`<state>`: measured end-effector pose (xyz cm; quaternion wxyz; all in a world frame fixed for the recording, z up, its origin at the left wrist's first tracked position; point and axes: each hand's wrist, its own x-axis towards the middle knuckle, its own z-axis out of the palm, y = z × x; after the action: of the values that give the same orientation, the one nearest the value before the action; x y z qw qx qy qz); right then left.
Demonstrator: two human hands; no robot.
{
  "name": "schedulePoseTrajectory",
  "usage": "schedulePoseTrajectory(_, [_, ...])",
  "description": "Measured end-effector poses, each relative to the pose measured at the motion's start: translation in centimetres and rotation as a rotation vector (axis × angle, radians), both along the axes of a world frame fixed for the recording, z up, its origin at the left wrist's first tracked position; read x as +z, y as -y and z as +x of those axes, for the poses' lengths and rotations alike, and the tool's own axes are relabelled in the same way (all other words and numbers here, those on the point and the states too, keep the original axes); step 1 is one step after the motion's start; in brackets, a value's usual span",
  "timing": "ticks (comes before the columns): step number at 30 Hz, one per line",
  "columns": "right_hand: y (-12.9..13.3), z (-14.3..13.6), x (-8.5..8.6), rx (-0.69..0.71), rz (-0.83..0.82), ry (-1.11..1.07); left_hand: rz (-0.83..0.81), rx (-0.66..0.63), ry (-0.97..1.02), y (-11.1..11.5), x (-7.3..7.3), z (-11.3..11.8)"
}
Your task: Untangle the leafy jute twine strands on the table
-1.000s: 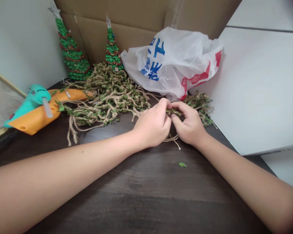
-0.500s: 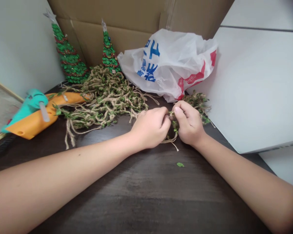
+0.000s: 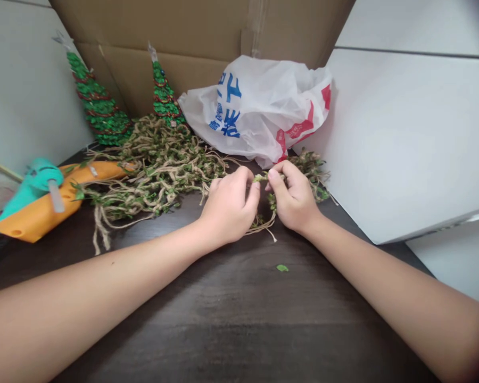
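Note:
Between my two hands a short stretch of leafy twine garland [image 3: 261, 177] is pinched, tan cord with small green leaves. My left hand [image 3: 232, 205] is closed on its left side, thumb against the fingers. On the other side my right hand [image 3: 293, 197] grips the cord between thumb and forefinger. More of the cord hangs below and lies on the dark table with loose ends. Left of my hands spreads a large tangled heap of leafy twine [image 3: 163, 165]. A smaller bunch [image 3: 313, 167] lies behind my right hand.
A crumpled white plastic bag [image 3: 259, 106] lies behind my hands, before a cardboard panel [image 3: 175, 26]. Two green tinsel trees [image 3: 99, 114] stand at the back left. A teal and orange glue gun [image 3: 43, 207] is at left. A loose leaf [image 3: 282, 268] and a white box [image 3: 407, 138] are right.
The whole view has shifted, so things appear further left. My fingertips have come slightly apart, and more of the twine between them shows.

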<state>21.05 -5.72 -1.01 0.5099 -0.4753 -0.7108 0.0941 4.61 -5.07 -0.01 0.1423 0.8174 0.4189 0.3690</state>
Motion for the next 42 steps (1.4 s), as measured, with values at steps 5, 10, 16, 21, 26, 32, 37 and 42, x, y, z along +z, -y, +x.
schedulePoseTrajectory(5, [0.2,-0.3,0.1,0.098,-0.065,0.079,0.125,-0.057,0.074,-0.2,-0.5,0.0])
schedulePoseTrajectory(10, [0.1,-0.3,0.2,0.171,-0.051,0.100,0.063,-0.114,0.001,-0.2,-0.5,0.0])
schedulePoseTrajectory(16, [0.2,-0.1,0.0,0.059,0.005,0.011,0.023,-0.020,0.003,-0.1,-0.2,0.0])
schedulePoseTrajectory(21, [-0.5,0.4,-0.5,-0.135,0.127,-0.123,0.015,-0.005,-0.002,-0.1,-0.1,0.0])
schedulePoseTrajectory(26, [-0.4,0.1,-0.1,-0.003,0.138,0.044,0.001,-0.020,-0.022,-0.1,0.1,0.0])
schedulePoseTrajectory(32, [0.2,-0.4,0.2,0.003,0.041,0.180,0.008,0.004,0.035,-0.1,-0.2,0.0])
schedulePoseTrajectory(37, [0.0,-0.1,0.3,-0.027,0.096,0.042,0.009,0.040,-0.013,-0.1,0.0,0.0])
schedulePoseTrajectory(42, [-0.1,-0.1,0.4,0.010,0.067,0.023,-0.025,-0.064,-0.085,0.0,0.5,0.1])
